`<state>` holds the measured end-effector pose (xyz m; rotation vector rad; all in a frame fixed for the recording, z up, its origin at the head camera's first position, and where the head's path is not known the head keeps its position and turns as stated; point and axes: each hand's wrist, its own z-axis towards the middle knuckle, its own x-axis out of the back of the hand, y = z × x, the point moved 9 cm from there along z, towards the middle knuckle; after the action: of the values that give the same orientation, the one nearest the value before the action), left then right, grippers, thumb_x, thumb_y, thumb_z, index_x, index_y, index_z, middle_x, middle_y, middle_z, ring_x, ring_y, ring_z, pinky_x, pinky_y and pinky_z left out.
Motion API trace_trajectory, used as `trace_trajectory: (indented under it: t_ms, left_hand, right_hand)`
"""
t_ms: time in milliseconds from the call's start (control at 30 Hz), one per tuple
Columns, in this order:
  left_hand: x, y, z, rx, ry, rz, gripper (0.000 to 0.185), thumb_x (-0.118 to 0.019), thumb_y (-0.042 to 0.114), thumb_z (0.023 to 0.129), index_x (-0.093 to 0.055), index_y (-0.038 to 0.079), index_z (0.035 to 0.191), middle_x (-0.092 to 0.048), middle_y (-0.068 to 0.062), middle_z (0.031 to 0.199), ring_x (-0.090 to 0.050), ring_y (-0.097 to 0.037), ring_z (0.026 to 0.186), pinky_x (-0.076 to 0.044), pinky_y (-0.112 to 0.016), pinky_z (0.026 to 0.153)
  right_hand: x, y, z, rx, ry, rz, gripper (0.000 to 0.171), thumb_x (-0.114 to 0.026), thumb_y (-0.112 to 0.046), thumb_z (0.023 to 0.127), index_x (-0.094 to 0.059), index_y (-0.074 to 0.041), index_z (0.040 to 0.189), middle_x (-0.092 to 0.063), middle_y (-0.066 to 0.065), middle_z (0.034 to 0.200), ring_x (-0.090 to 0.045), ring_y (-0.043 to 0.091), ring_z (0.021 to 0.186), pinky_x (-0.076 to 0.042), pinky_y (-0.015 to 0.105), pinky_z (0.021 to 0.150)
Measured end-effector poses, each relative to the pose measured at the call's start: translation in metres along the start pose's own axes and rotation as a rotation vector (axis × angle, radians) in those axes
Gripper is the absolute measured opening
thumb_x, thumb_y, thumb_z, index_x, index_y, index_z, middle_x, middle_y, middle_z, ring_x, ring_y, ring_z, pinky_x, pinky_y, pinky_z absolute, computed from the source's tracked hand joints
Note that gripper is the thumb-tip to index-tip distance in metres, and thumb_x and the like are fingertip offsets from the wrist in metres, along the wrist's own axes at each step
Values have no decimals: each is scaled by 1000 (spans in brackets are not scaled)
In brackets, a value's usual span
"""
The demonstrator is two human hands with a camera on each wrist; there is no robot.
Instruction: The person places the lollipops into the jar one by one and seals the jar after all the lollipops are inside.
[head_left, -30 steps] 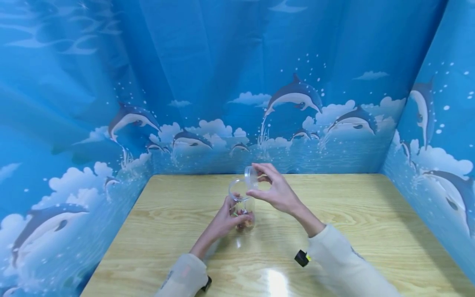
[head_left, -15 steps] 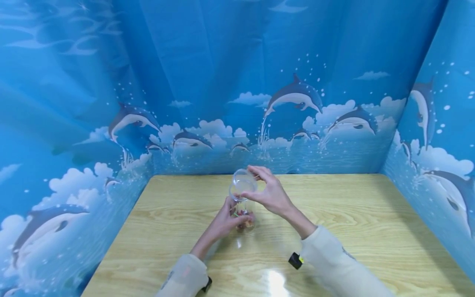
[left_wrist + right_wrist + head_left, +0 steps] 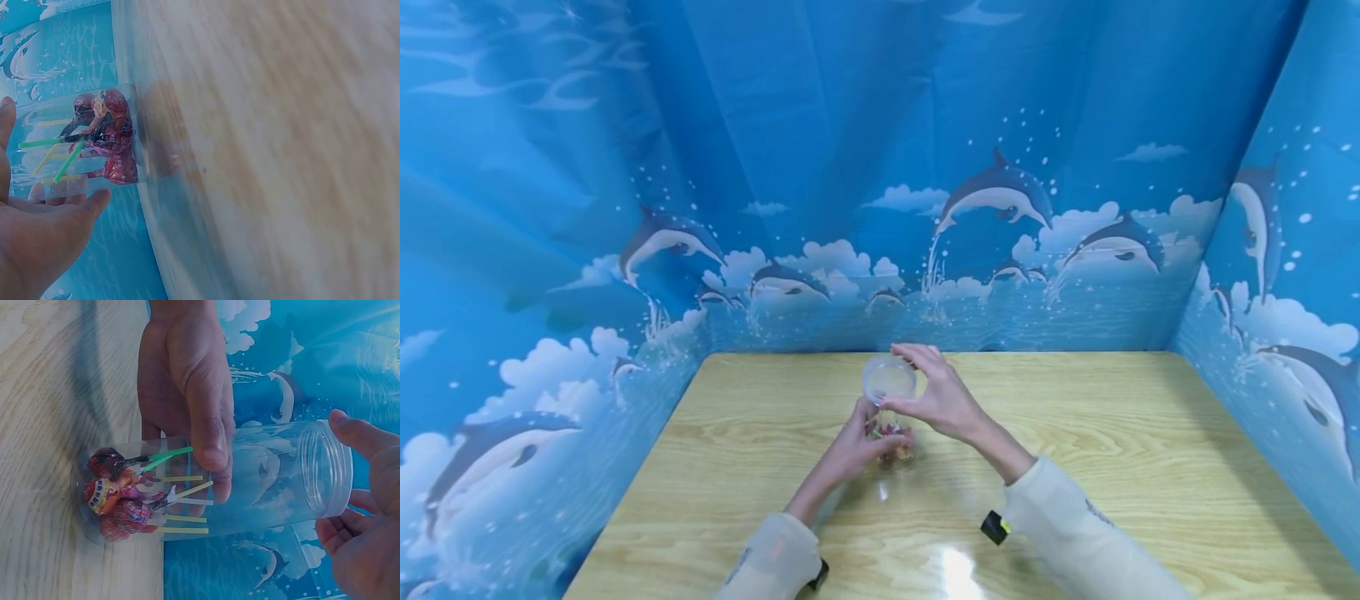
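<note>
A tall clear plastic jar [image 3: 269, 456] stands upright on the wooden table, several wrapped lollipops [image 3: 122, 500] lying heads-down at its bottom. Their green, yellow and white sticks point up inside. My left hand [image 3: 856, 443] grips the jar's lower half from the left, thumb across the front. At the top, my right hand [image 3: 946, 400] holds a clear round lid [image 3: 889, 380] by its edge, fingers on the far side and thumb on the near side. The lid lies flat over the jar's mouth. In the left wrist view, the left fingers [image 3: 59, 194] show partly through the jar wall.
The wood-grain table [image 3: 1112, 450] extends around the jar, with a blue dolphin-print curtain [image 3: 820, 167] behind it and on both sides. A small black device [image 3: 995, 527] sits by the right sleeve.
My right hand has moved left and slightly nearer, turning the lid from edge-on beside the jar to flat over its mouth. The left hand has stayed on the jar.
</note>
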<state>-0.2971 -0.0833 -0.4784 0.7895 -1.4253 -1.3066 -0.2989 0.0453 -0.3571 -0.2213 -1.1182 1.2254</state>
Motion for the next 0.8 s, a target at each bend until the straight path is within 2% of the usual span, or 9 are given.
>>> trace_trajectory:
  t_ms: [267, 533, 800]
  left_hand:
    - [0, 0, -1, 9, 8, 4, 88, -79, 14, 92, -23, 0, 158, -34, -26, 161, -26, -41, 151, -18, -64, 122]
    - [1, -2, 0, 7, 19, 18, 87, -78, 13, 92, -23, -1, 158, -35, -27, 160, -29, -42, 150, -20, -64, 122]
    - [0, -2, -1, 31, 2, 13, 89, -79, 16, 93, -21, 3, 160, -31, -24, 163, -25, -41, 152, -19, -66, 121]
  right_hand:
    - [-3, 8, -1, -44, -19, -26, 73, -92, -26, 78, -61, -2, 140, -60, 16, 142, -54, 32, 126, -53, 52, 99]
    - [-5, 9, -3, -31, -52, -35, 69, -87, -28, 83, -60, -3, 141, -59, 14, 143, -51, 34, 133, -49, 58, 104]
    - [-5, 10, -1, -39, -43, -20, 75, -92, -28, 78, -60, -2, 141, -60, 16, 139, -55, 33, 123, -53, 58, 98]
